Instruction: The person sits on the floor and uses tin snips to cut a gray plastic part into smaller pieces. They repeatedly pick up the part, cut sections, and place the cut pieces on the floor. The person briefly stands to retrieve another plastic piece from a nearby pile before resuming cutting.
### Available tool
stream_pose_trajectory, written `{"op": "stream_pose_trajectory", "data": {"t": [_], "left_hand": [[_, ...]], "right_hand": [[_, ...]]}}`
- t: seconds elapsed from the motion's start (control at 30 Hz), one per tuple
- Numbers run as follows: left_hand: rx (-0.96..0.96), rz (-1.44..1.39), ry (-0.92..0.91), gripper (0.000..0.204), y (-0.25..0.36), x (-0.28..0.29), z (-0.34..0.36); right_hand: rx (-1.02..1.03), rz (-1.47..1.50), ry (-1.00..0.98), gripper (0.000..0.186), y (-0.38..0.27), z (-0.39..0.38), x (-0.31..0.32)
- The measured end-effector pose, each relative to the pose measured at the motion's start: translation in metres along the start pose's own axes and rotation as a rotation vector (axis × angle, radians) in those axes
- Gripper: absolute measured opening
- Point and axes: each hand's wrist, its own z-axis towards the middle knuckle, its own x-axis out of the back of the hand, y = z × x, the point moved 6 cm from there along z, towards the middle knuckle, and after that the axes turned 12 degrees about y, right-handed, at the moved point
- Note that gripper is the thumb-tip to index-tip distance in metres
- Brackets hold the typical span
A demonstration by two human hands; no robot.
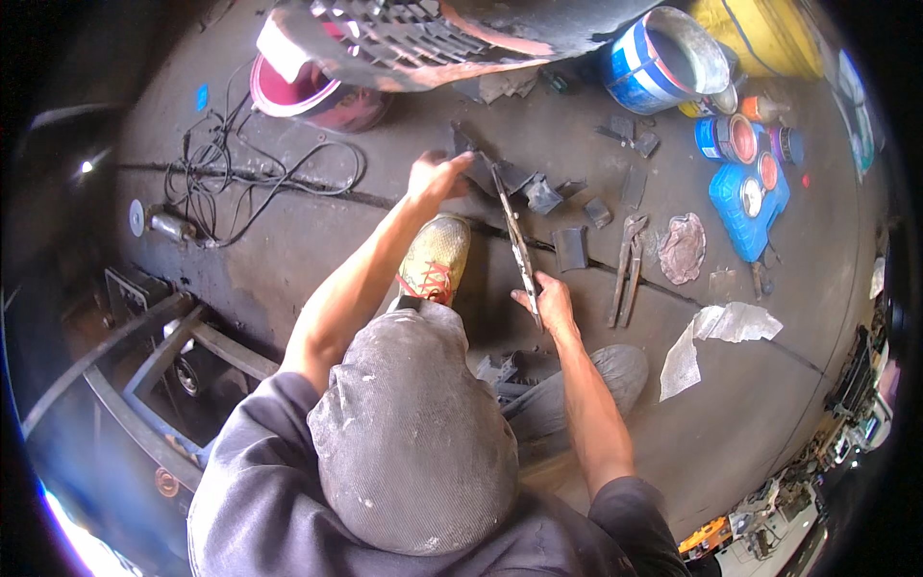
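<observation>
A long, narrow strip (pixel 514 231) with worn, whitish edges slants from far left to near right between my hands. My right hand (pixel 553 306) is closed around its near end. At the far end, my left hand (pixel 440 180) is closed with its fingers against a dark flat piece (pixel 486 173); whether that piece is joined to the strip I cannot tell. Just right of the strip lie crumpled dark scraps (pixel 541 195) and a dark square pad (pixel 570 248). My shoe (pixel 435 258) stands on the floor between my forearms.
Pliers (pixel 628 269) and torn paper (pixel 716 337) lie at right. Beyond are an open blue-white bucket (pixel 630 72), small cans (pixel 713 139) and a blue container (pixel 735 216). A curved grille panel (pixel 413 48) overhangs the far side. Cables (pixel 231 173), a grinder (pixel 168 224) and a metal frame (pixel 135 404) occupy the left.
</observation>
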Motion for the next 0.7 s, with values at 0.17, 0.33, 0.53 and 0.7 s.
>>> {"op": "stream_pose_trajectory", "data": {"t": [0.17, 0.33, 0.53, 0.7], "left_hand": [[-0.036, 0.075, 0.042, 0.028, 0.011, -0.009, -0.008], [-0.012, 0.3, -0.051, 0.02, 0.021, -0.007, -0.022], [-0.053, 0.328, -0.179, 0.022, 0.019, -0.006, -0.01], [-0.09, 0.264, -0.16, 0.026, 0.015, -0.013, -0.01]], "right_hand": [[-0.147, 0.074, -0.08, 0.056, -0.025, -0.017, -0.004], [-0.158, 0.296, -0.01, 0.073, -0.011, -0.018, -0.011], [-0.218, 0.047, -0.138, 0.074, -0.027, -0.007, -0.004], [-0.103, -0.254, -0.067, 0.046, -0.042, -0.001, -0.002]]}}
